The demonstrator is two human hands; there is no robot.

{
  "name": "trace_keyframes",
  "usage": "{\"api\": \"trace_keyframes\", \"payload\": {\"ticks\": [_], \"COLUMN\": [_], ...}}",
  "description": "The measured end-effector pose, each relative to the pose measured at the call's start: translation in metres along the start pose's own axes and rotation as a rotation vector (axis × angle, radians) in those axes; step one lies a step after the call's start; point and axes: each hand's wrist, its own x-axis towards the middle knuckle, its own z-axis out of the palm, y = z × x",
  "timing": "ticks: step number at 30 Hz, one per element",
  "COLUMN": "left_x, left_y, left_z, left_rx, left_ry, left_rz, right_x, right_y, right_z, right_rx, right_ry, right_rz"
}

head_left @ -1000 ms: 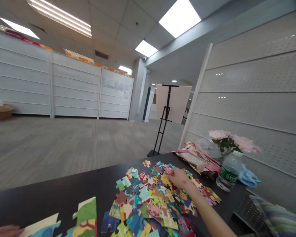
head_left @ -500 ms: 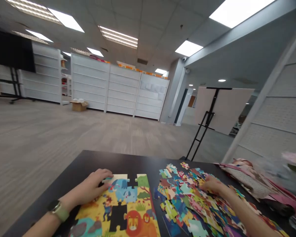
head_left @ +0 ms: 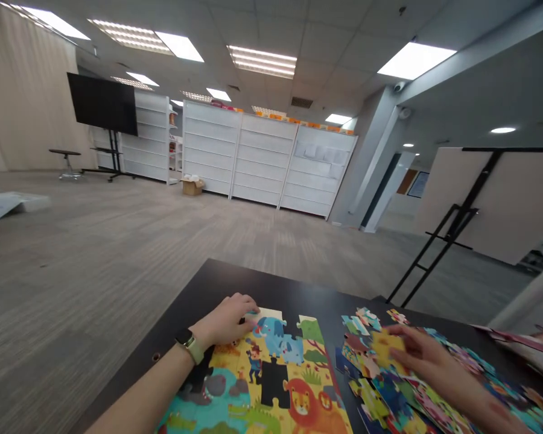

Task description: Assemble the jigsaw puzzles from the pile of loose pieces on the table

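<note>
A partly assembled jigsaw puzzle (head_left: pixel 228 386) with elephants, lions and crocodiles lies on the dark table. It has a piece-shaped gap in its middle and another at its far edge. My left hand (head_left: pixel 228 319), with a watch (head_left: pixel 189 345) on the wrist, rests at the puzzle's far left corner, thumb and fingers apart. My right hand (head_left: pixel 428 355) pinches a yellow puzzle piece (head_left: pixel 386 348) above the loose pile. Loose puzzle pieces (head_left: pixel 371 398) in many colours lie heaped right of the puzzle, partly hidden under my right hand and forearm.
The dark table's (head_left: pixel 253 283) far edge runs beyond the puzzle. A bag-like item (head_left: pixel 520 346) lies at the right edge. Past the table stand a black easel (head_left: pixel 461 223) with a board, white shelving (head_left: pixel 262 160), a cardboard box (head_left: pixel 192 187) and a screen (head_left: pixel 103 103) on a stand.
My right hand has picked up a yellow puzzle piece from the pile and moved toward the assembled puzzle. My left hand stays at the puzzle's corner. The view has turned left.
</note>
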Motion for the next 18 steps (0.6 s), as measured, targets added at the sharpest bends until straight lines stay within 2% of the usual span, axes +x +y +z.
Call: {"api": "trace_keyframes", "payload": {"ticks": [2, 3, 5, 7, 10, 15, 18], "left_x": [-0.001, -0.001, -0.001, -0.001, 0.001, 0.002, 0.001], "left_y": [0.002, 0.002, 0.004, 0.005, 0.007, 0.009, 0.01], "left_z": [-0.001, -0.002, -0.003, -0.004, -0.003, -0.003, -0.004], "left_rx": [0.009, 0.015, 0.031, 0.047, 0.063, 0.078, 0.084], "left_ry": [0.0, -0.001, -0.007, -0.01, -0.01, -0.01, -0.018], "left_rz": [-0.001, -0.002, -0.008, -0.015, -0.023, -0.04, -0.044], "right_x": [-0.01, -0.014, -0.017, -0.016, -0.01, -0.016, -0.024], "right_y": [-0.044, -0.062, -0.084, -0.092, -0.093, -0.099, -0.103], "right_z": [0.067, 0.097, 0.144, 0.169, 0.181, 0.18, 0.179], "right_rx": [0.16, 0.214, 0.189, 0.112, -0.023, -0.247, -0.276], "right_ry": [-0.328, -0.439, -0.514, -0.501, -0.478, -0.466, -0.398], "right_rz": [-0.073, -0.077, -0.108, -0.146, -0.179, -0.225, -0.29]}}
